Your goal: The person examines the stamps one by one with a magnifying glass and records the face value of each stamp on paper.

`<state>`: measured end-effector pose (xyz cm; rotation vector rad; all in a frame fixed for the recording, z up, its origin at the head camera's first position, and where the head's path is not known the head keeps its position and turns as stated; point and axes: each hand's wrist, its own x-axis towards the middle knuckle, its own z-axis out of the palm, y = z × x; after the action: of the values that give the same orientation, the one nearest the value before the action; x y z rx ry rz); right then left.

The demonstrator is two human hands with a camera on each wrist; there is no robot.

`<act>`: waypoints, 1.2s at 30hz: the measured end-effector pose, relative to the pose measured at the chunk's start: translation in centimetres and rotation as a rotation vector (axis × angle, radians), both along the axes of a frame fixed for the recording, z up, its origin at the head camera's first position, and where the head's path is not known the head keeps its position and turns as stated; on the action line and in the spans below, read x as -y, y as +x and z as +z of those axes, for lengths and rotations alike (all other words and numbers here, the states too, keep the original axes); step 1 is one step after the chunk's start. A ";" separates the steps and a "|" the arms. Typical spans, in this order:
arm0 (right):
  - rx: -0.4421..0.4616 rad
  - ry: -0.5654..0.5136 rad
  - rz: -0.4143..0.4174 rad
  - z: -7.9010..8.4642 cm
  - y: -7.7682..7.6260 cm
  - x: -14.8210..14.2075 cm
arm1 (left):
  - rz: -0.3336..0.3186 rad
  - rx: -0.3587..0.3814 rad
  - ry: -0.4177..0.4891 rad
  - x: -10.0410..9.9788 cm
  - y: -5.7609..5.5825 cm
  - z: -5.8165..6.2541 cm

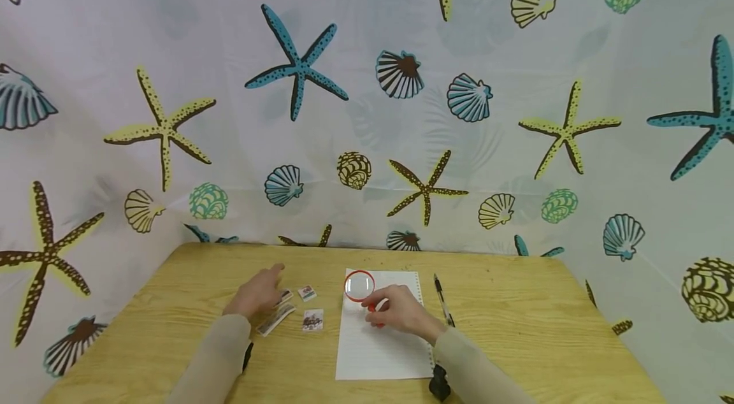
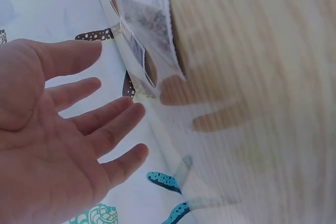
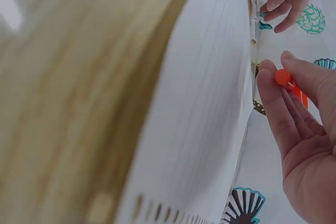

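Observation:
A magnifying glass point(image 1: 359, 287) with a thin red rim is raised over the upper left of a lined sheet point(image 1: 373, 353). My right hand point(image 1: 401, 313) pinches its red handle point(image 3: 283, 78) between thumb and fingers. To the left, my left hand point(image 1: 257, 292) hovers above the table with its fingers spread and nothing held. Under and beside it lie several small printed paper pieces like postage stamps: a long one point(image 1: 276, 320), a square one point(image 1: 312, 320) and a smaller one point(image 1: 307, 292). In the left wrist view, one stamp point(image 2: 144, 19) shows a toothed edge.
A black-and-clear pen point(image 1: 441, 299) lies along the sheet's right side, close to my right forearm. The wooden table point(image 1: 533, 321) ends at a pale curtain point(image 1: 344, 28) printed with shells and starfish, which hangs behind and on both sides.

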<state>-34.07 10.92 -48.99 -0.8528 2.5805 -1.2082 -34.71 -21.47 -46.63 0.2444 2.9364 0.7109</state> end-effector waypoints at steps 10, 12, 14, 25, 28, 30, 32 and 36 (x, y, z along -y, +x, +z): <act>0.015 -0.038 -0.084 0.0 0.6 -1.9 | -0.011 -0.086 0.298 -1.6 0.2 -0.9; 0.024 -0.049 -0.099 0.0 0.6 -2.3 | -0.026 -0.090 0.340 -2.3 0.3 -1.1; 0.036 -0.059 -0.116 -0.1 0.6 -2.8 | -0.046 -0.085 0.360 -3.0 0.3 -1.3; 0.003 -0.031 -0.159 -0.4 0.5 -5.6 | -0.172 -0.010 0.330 -5.6 0.3 -1.6; 0.013 -0.034 -0.173 0.0 0.6 -6.5 | -0.176 0.001 0.317 -6.2 0.4 -1.5; 0.021 -0.036 -0.179 0.1 0.6 -7.1 | -0.182 0.008 0.314 -6.6 0.4 -1.6; 0.022 -0.031 -0.184 0.2 0.5 -7.6 | -0.194 0.011 0.306 -7.1 0.4 -1.6; 0.033 -0.015 -0.199 0.2 0.3 -8.5 | -0.228 0.026 0.297 -7.9 0.4 -1.5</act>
<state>-33.75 19.38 -48.76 -0.5834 2.6841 -1.2822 -34.31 -13.60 -48.15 0.5799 2.7070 1.0988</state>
